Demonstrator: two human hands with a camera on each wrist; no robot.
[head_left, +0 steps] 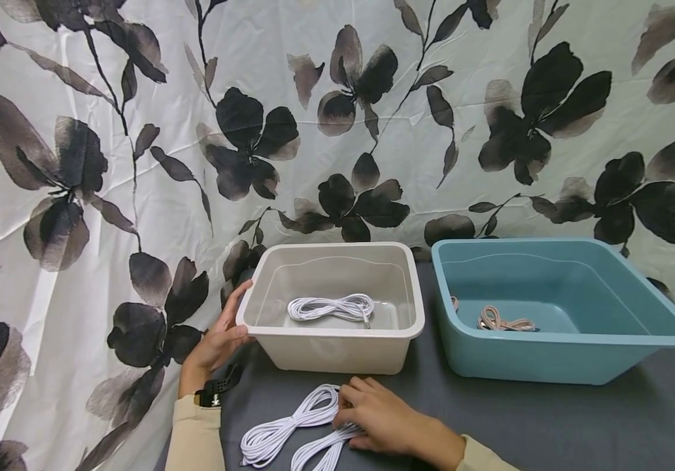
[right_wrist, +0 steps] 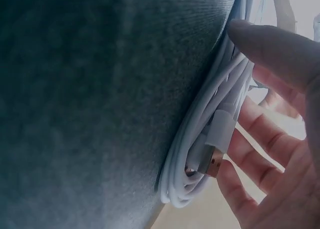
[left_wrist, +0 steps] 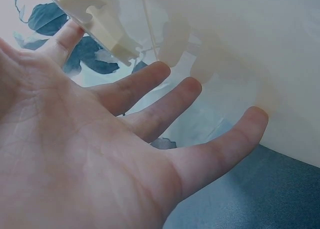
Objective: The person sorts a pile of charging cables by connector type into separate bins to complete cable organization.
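Note:
My left hand (head_left: pixel 216 347) rests against the left side of a cream plastic bin (head_left: pixel 337 353). Its fingers are spread and nearly straight in the left wrist view, their tips at the bin's wall. Inside that bin lies a coiled white cable (head_left: pixel 331 307). In front of it, my right hand (head_left: pixel 381 418) pinches a bundled white USB cable (head_left: pixel 322 451) on the dark tabletop. The right wrist view shows the thumb and fingers around the bundle, whose USB plug (right_wrist: pixel 214 159) faces the palm. Another white cable bundle (head_left: pixel 273 441) lies just left of it.
To the right stands a larger blue bin (head_left: pixel 549 360) with pinkish coiled cables (head_left: pixel 505 320) inside. A white floral curtain (head_left: pixel 337 157) hangs behind both bins and along the left. Dark grey cloth (head_left: pixel 579 425) covers the table.

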